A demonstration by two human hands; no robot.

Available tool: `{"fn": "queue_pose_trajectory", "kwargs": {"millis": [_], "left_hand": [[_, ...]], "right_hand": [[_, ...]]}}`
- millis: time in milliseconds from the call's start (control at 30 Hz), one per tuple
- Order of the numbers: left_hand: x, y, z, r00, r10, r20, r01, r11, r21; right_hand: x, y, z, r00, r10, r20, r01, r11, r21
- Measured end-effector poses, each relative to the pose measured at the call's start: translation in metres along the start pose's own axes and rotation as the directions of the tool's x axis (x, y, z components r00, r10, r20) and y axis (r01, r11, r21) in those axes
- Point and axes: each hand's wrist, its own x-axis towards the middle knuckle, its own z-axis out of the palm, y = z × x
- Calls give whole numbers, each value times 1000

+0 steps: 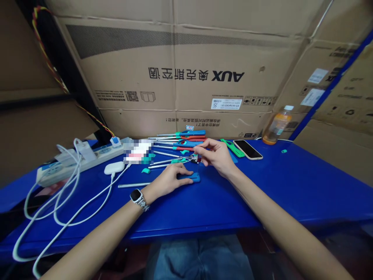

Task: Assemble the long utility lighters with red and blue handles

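Note:
My left hand (169,179) is closed on the blue handle of a long-nosed lighter (197,177), pressing it flat against the table; its metal tube points left. Above the handle's right end, my right hand (218,157) pinches what looks like a small screwdriver (199,160). The screwdriver is upright, with a dark red part near the fingers and a thin shaft reaching down to the handle. Its top is hidden by my fingers. Just behind both hands lie several other lighters (192,144) with blue and red handles, plus small green plastic pieces (146,170).
A white power strip (100,154) with plugs and looping white cables is on the left, near a white earphone case (114,168). To the right lie a green lighter shell (234,148), a phone (248,149) and a drink bottle (276,126). Cardboard (186,50) walls the back.

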Motion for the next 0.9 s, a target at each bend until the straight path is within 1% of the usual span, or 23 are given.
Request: {"fn": "queue_pose_trajectory", "kwargs": {"millis": [200, 333, 400, 467, 533, 600, 667, 767, 900], "left_hand": [[-1, -1, 0, 1000, 8, -2, -8, 1000, 11], [-1, -2, 0, 1000, 25, -3, -25, 1000, 7], [-1, -1, 0, 1000, 31, -2, -31, 999, 21], [-1, 0, -1, 999, 38, 0, -38, 999, 38], [-1, 1, -1, 999, 46, 1, -46, 998, 46], [-2, 2, 0, 999, 50, 2, -50, 998, 42], [-2, 2, 0, 999, 47, -5, -46, 998, 39], [-2, 2, 0, 999, 45, -16, -44, 998, 44], [-2, 2, -1, 999, 37, -14, -36, 998, 50]], "right_hand": [[1, 4, 6, 995, -79, -66, 77, 996, -34], [-5, 5, 9, 984, -103, -142, 91, 992, -89], [-8, 7, 10, 983, -108, -151, 93, 990, -106], [-11, 8, 9, 991, -89, -100, 78, 991, -111], [-14, 8, 6, 998, -60, -3, 60, 992, -113], [-15, 7, 2, 995, -37, 93, 48, 992, -115], [-15, 4, -2, 988, -20, 152, 39, 992, -123], [-12, 0, -6, 987, -16, 159, 40, 988, -151], [-9, 0, -5, 995, -26, 101, 46, 978, -203]]}}
